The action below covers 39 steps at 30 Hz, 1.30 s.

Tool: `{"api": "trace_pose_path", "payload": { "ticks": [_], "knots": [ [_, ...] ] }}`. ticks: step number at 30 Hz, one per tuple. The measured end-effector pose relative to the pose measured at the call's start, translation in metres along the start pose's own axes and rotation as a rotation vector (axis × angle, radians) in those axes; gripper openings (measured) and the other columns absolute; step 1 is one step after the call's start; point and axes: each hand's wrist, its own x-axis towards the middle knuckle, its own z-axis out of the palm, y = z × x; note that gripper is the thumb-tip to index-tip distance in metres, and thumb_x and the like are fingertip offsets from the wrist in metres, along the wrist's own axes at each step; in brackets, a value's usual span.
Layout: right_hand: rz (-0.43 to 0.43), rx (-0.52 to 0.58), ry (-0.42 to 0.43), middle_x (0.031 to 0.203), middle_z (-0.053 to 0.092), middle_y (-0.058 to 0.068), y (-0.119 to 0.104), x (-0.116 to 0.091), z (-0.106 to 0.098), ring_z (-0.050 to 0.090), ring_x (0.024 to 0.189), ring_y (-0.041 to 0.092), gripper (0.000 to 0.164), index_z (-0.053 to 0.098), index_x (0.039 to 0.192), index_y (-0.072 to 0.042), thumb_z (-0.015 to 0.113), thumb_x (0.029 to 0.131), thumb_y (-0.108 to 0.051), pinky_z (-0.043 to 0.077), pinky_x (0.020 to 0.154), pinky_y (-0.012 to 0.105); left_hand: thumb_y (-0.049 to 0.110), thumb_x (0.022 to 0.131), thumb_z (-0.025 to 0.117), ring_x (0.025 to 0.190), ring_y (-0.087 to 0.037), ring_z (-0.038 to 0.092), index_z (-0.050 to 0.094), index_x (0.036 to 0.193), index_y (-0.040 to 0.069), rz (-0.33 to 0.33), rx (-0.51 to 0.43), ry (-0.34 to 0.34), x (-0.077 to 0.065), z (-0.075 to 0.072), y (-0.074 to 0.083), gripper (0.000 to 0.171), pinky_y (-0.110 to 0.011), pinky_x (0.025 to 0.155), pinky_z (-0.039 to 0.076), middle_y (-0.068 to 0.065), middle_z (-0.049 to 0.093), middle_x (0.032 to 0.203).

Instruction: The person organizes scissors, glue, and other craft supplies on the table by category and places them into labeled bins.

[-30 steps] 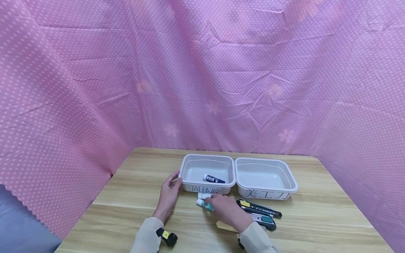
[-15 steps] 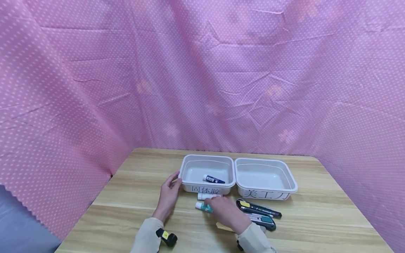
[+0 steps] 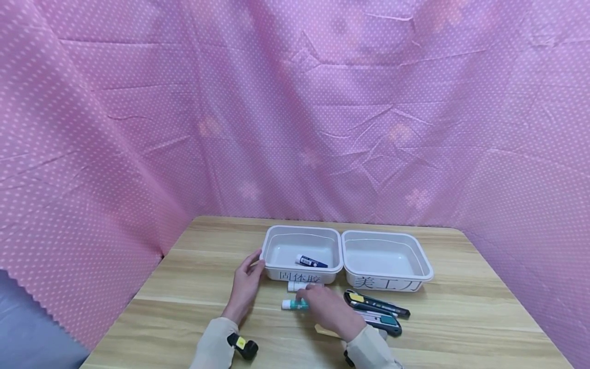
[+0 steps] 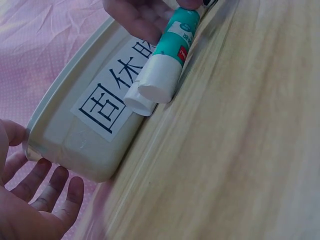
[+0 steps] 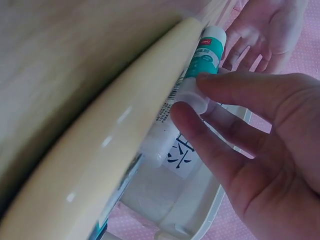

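Note:
In the head view my right hand (image 3: 327,310) is at a green glue stick with a white cap (image 3: 299,305), in front of the left white plastic box (image 3: 299,274). Thumb and fingertips pinch its white end (image 5: 192,96) in the right wrist view. A white glue stick (image 3: 295,286) lies behind it, against the box's labelled front and partly hidden by the hand. My left hand (image 3: 246,284) rests at this box's left front corner, its thumb at the rim and its relaxed fingers along the side. Inside the box lies a dark blue glue stick with a white cap (image 3: 312,262).
The right white box (image 3: 384,283) stands beside the left one, its front labelled too. Several utility knives lie right of my right hand, among them a black and yellow one (image 3: 375,303) and a green-grey one (image 3: 382,322). A pale yellow object (image 3: 326,331) is partly under the forearm.
The green glue stick has turned from slanting to nearly parallel with the box front, its cap shifting left and toward me. My right hand has moved slightly; the left has stayed still.

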Motion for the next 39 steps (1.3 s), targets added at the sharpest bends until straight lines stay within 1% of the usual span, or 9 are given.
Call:
{"api": "trace_pose_path", "payload": {
  "ticks": [4, 7, 13, 18, 24, 29, 33, 39],
  "knots": [
    [0.001, 0.035, 0.009, 0.103, 0.070, -0.001, 0.001, 0.000, -0.001, 0.063, 0.090, 0.011, 0.038, 0.075, 0.114, -0.020, 0.077, 0.082, 0.002, 0.061, 0.082, 0.028, 0.023, 0.106, 0.058, 0.133, -0.030, 0.054, 0.047, 0.153, 0.016, -0.001, 0.003, 0.002, 0.000, 0.000, -0.001, 0.049, -0.041, 0.110, 0.052, -0.010, 0.046, 0.157],
    [-0.014, 0.050, 0.034, 0.104, 0.070, -0.001, 0.001, 0.000, -0.002, 0.063, 0.091, 0.012, 0.037, 0.076, 0.113, -0.019, 0.077, 0.082, 0.003, 0.061, 0.083, 0.029, 0.023, 0.106, 0.057, 0.133, -0.030, 0.054, 0.046, 0.153, 0.016, 0.000, 0.002, 0.001, 0.000, 0.000, -0.001, 0.049, -0.041, 0.110, 0.052, -0.011, 0.046, 0.157],
    [-0.068, 0.028, 0.101, 0.104, 0.070, -0.001, 0.002, -0.001, -0.005, 0.063, 0.092, 0.012, 0.038, 0.076, 0.111, -0.017, 0.078, 0.081, 0.005, 0.061, 0.082, 0.028, 0.022, 0.106, 0.057, 0.135, -0.030, 0.053, 0.044, 0.154, 0.013, 0.001, -0.001, -0.002, 0.001, 0.000, -0.002, 0.051, -0.042, 0.112, 0.051, -0.010, 0.045, 0.158],
    [-0.077, 0.026, 0.144, 0.104, 0.070, -0.001, 0.003, -0.002, -0.009, 0.062, 0.093, 0.010, 0.037, 0.077, 0.111, -0.018, 0.078, 0.082, 0.005, 0.061, 0.082, 0.027, 0.021, 0.105, 0.058, 0.132, -0.032, 0.055, 0.046, 0.153, 0.010, 0.021, -0.016, 0.005, 0.001, 0.001, -0.004, 0.050, -0.040, 0.109, 0.053, -0.013, 0.047, 0.155],
    [-0.084, 0.047, 0.174, 0.106, 0.071, -0.002, 0.007, -0.002, -0.011, 0.065, 0.098, 0.012, 0.035, 0.076, 0.112, -0.017, 0.077, 0.085, 0.006, 0.061, 0.088, 0.029, 0.019, 0.105, 0.058, 0.128, -0.032, 0.058, 0.049, 0.151, 0.009, 0.050, -0.006, 0.009, 0.003, 0.001, -0.007, 0.048, -0.040, 0.106, 0.056, -0.016, 0.050, 0.153],
    [-0.106, 0.062, 0.217, 0.113, 0.072, 0.000, 0.011, -0.001, -0.012, 0.067, 0.105, 0.015, 0.037, 0.075, 0.115, -0.014, 0.074, 0.086, 0.008, 0.060, 0.093, 0.029, 0.019, 0.105, 0.058, 0.128, -0.032, 0.058, 0.048, 0.151, 0.008, 0.051, -0.011, 0.007, 0.003, 0.001, -0.007, 0.048, -0.040, 0.105, 0.056, -0.017, 0.050, 0.152],
    [-0.096, 0.092, 0.237, 0.115, 0.072, 0.000, 0.011, -0.002, -0.015, 0.067, 0.108, 0.016, 0.037, 0.075, 0.116, -0.015, 0.071, 0.088, 0.008, 0.060, 0.094, 0.029, 0.019, 0.105, 0.058, 0.128, -0.032, 0.058, 0.048, 0.151, 0.008, 0.047, -0.019, 0.004, 0.003, 0.001, -0.007, 0.048, -0.040, 0.105, 0.056, -0.017, 0.049, 0.153],
    [-0.080, 0.100, 0.268, 0.114, 0.071, 0.001, 0.013, -0.005, -0.021, 0.066, 0.110, 0.019, 0.032, 0.074, 0.118, -0.014, 0.072, 0.091, 0.003, 0.060, 0.095, 0.033, 0.019, 0.105, 0.058, 0.130, -0.032, 0.056, 0.047, 0.152, 0.009, 0.039, -0.027, -0.004, 0.002, 0.002, -0.006, 0.049, -0.043, 0.109, 0.054, -0.017, 0.047, 0.155]
  ]
}}
